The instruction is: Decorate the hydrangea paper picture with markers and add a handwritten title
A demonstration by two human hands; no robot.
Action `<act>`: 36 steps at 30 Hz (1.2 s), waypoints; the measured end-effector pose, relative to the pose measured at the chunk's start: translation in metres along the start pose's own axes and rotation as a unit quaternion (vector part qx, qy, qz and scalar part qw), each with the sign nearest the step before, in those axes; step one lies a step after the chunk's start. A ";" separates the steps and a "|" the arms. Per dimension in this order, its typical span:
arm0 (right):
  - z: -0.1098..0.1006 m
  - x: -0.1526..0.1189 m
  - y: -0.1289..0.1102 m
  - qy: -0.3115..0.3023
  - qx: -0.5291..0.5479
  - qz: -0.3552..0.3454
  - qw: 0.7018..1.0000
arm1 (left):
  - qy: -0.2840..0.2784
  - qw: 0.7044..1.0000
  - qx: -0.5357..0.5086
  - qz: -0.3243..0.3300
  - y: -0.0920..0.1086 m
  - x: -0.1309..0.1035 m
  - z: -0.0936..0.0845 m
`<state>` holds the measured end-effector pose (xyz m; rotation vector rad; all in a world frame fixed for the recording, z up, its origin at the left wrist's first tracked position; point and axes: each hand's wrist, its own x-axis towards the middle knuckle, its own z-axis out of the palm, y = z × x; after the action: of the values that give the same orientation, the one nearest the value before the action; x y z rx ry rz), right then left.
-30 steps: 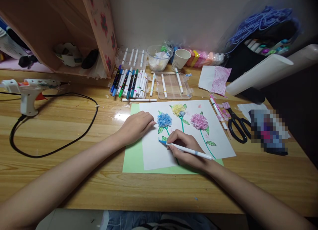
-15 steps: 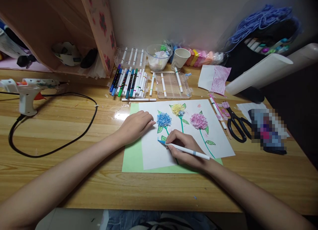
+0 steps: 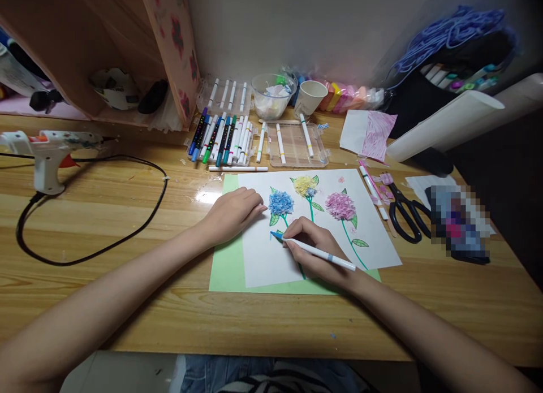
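Observation:
A white marker (image 3: 324, 253) with a blue tip is pinched in my right hand (image 3: 316, 249). Its tip touches the white paper (image 3: 261, 268) beside a small blue mark below the blue flower (image 3: 280, 203). Drawn green stems and leaves join that flower, a yellow flower (image 3: 304, 185) and a pink flower (image 3: 340, 206), all with raised, crumpled-looking heads. My left hand (image 3: 237, 212) lies flat on the paper's left edge with nothing in it, fingertips near the blue flower. Light green paper (image 3: 227, 268) shows beneath the white sheet. My right hand hides part of the stems.
Several markers (image 3: 220, 138) lie in and around clear plastic cases (image 3: 297, 158) behind the paper. A plastic bowl (image 3: 274, 102) and a paper cup (image 3: 310, 96) stand by the wall. Black-handled scissors (image 3: 405, 217) lie right; a glue gun (image 3: 46, 155) with its cord is left.
The marker tip has moved slightly upward on the paper, and a small blue stroke now shows just below it. My left hand stays in place on the paper.

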<state>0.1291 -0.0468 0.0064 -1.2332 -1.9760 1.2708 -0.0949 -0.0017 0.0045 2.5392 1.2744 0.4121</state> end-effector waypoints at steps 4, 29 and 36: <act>-0.002 -0.001 -0.002 -0.032 -0.005 -0.004 0.999 | -0.001 1.000 0.000 0.000 0.000 0.000 -0.001; 0.000 -0.001 0.002 -0.013 0.020 -0.012 1.000 | 0.001 1.000 0.003 0.002 0.002 0.001 -0.002; -0.001 0.000 0.000 -0.028 0.009 -0.004 1.000 | 0.002 1.000 -0.001 0.005 0.000 0.001 0.000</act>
<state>0.1297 -0.0463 0.0068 -1.1920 -2.0031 1.3294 -0.0945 -0.0015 0.0051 2.5450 1.2637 0.4197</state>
